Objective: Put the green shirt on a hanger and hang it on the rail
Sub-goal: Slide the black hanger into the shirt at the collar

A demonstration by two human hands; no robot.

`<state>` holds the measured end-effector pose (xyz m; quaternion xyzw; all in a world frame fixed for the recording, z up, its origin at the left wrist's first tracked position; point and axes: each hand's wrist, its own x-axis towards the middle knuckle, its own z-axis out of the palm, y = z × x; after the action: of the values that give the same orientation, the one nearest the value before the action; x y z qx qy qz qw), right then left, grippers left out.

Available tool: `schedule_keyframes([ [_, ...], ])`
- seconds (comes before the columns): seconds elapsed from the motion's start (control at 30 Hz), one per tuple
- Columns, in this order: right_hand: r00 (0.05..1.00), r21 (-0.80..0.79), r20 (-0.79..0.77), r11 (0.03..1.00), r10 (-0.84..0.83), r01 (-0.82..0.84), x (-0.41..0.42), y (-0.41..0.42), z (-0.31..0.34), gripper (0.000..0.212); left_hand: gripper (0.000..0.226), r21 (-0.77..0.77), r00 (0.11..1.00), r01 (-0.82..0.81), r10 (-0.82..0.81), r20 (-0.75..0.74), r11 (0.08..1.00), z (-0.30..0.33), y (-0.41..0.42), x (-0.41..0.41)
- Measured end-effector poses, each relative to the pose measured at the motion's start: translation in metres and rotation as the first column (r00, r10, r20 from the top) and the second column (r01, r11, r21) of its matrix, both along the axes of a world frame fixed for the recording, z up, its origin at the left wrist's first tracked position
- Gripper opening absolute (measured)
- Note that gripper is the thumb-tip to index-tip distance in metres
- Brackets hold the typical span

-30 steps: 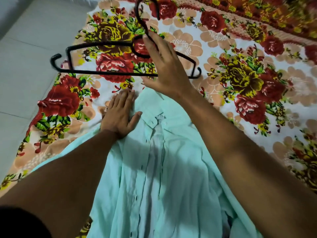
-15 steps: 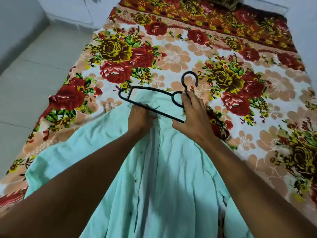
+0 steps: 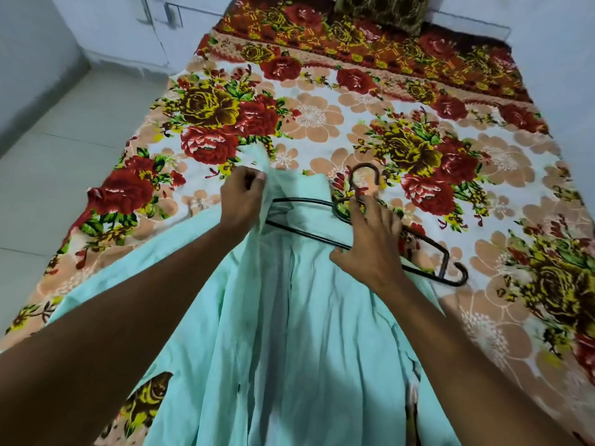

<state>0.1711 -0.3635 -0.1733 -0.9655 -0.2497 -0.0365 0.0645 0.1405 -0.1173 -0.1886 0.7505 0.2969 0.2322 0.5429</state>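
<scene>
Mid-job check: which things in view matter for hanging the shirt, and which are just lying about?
Part of the job:
- pale green cotton shirt, spread on the bed
- black wire hanger, left end inside the shirt
- left hand pinching the shirt's shoulder
- right hand gripping the hanger

Just lying about:
- floral red-and-yellow bedspread
- dark patterned cushion at the bed's head

No rail shows.

The shirt [image 3: 299, 317] is thin, matt, creased pale green cloth. The hanger [image 3: 309, 235] looks like smooth black plastic with a slight gloss. The bedspread [image 3: 322, 123] is matt flower-printed cloth.
</scene>
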Motion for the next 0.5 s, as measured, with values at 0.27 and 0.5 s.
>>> schedule_keyframes([
  [0.27,0.952,0.110,-0.248,0.982,0.178,-0.155,0.026,0.073,-0.011,0.106,0.010,0.063,0.941,0.320,-0.309,-0.141,0.945,-0.001,-0.013,0.012],
  [0.5,0.939,0.289,-0.242,0.942,0.245,-0.171,0.037,0.065,-0.024,0.089,0.077,0.425,0.641,0.768,-0.568,-0.517,0.479,0.001,-0.008,0.012],
])
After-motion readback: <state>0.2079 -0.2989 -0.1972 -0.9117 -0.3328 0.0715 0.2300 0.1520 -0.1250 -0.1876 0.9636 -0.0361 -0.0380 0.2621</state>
